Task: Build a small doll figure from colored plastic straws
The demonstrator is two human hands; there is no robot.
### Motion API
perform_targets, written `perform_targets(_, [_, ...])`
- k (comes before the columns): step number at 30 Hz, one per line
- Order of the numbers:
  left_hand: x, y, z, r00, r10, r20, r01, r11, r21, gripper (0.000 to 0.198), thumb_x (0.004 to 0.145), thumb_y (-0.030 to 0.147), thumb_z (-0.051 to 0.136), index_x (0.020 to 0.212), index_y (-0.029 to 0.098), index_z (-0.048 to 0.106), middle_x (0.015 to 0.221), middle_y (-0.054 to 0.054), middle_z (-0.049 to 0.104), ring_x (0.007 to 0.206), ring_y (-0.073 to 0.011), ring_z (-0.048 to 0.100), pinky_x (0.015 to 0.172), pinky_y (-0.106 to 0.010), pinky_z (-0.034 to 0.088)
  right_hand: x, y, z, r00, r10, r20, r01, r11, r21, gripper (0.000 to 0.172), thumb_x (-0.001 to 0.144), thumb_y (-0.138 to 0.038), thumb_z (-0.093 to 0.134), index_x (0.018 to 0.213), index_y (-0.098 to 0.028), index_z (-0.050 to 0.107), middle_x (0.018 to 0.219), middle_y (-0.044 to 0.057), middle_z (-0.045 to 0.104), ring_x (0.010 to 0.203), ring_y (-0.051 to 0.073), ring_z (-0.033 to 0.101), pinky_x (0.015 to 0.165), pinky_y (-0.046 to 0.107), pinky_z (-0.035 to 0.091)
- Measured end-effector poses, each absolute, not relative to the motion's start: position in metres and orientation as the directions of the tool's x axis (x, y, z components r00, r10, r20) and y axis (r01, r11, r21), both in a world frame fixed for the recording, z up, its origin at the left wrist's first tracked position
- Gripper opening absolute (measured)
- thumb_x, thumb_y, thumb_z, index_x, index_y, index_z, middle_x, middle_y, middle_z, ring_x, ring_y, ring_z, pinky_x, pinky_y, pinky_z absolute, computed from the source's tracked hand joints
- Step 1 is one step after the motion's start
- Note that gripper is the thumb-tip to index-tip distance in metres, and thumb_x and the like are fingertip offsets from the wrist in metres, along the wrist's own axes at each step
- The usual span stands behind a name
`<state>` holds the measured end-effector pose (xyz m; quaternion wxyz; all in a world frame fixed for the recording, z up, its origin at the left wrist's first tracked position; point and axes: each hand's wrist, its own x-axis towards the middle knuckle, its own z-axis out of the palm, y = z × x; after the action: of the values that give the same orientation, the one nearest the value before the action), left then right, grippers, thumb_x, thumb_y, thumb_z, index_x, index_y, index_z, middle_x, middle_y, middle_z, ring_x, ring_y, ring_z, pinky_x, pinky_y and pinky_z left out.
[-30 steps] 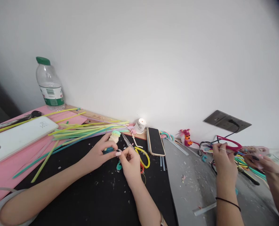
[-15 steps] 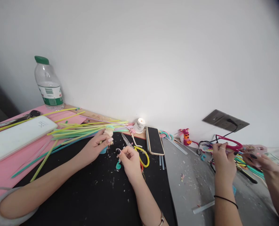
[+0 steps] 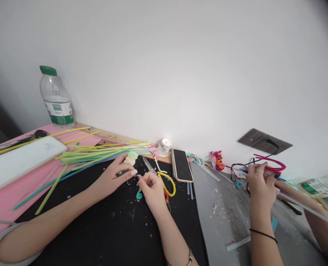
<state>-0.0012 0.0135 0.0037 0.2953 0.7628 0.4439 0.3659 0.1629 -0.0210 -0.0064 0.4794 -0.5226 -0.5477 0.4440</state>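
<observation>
as the left hand (image 3: 118, 173) closes around a small cream-and-mint fuzzy figure (image 3: 131, 158) above the flat black mat (image 3: 119, 229), the right hand (image 3: 154, 190) pinches thumb and fingers together just beside it; anything between them is too small to tell. a curled turquoise fuzzy piece (image 3: 138, 194) lies near the right fingertips. beyond that hand rest yellow-handled metal scissors (image 3: 149, 166), left of a dark-screened, pale-cased phone (image 3: 182, 165).

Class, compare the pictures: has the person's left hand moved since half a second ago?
Yes: judged against the phone, the left hand has shifted rightward, closer to the right hand.
</observation>
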Motion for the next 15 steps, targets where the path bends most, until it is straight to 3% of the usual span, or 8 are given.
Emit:
perform_targets(3, [-0.0001, 0.0111, 0.0031, 0.429, 0.854, 0.294, 0.467, -0.488, 0.738, 0.028, 0.084, 0.043, 0.052, 0.071, 0.022, 0.065, 0.114, -0.006, 0.054, 0.128, -0.0276, 0.039, 0.103, -0.034, 0.036, 0.1627, -0.0218, -0.0066, -0.013, 0.998, 0.067, 0.169, 0.068, -0.983, 0.03, 0.072, -0.038, 0.062, 0.054, -0.02, 0.045, 0.045, -0.007, 0.038, 0.041, 0.008, 0.035, 0.042, 0.022, 0.028])
perform_targets(7, [-0.0001, 0.0121, 0.0012, 0.502, 0.827, 0.252, 0.456, -0.501, 0.736, 0.032, 0.09, 0.039, 0.045, 0.07, 0.021, 0.063, 0.112, -0.006, 0.054, 0.121, -0.0227, 0.045, 0.099, -0.029, 0.039, 0.1633, -0.0217, -0.0104, -0.051, 0.996, 0.073, 0.184, 0.081, -0.98, 0.026, 0.07, -0.03, 0.062, 0.054, -0.019, 0.046, 0.047, -0.007, 0.038, 0.044, 0.007, 0.034, 0.045, 0.021, 0.027])
perform_targets(15, [-0.0002, 0.0186, -0.006, 0.458, 0.857, 0.235, 0.435, -0.447, 0.782, 0.034, 0.09, 0.04, 0.043, 0.073, 0.02, 0.064, 0.119, -0.007, 0.053, 0.117, -0.0233, 0.048, 0.097, -0.031, 0.042, 0.1637, -0.0225, -0.0131, -0.066, 0.984, 0.163, 0.282, 0.176, -0.943, 0.02, 0.074, -0.023, 0.059, 0.056, -0.02, 0.05, 0.048, -0.007, 0.04, 0.045, 0.008, 0.036, 0.046, 0.022, 0.03])
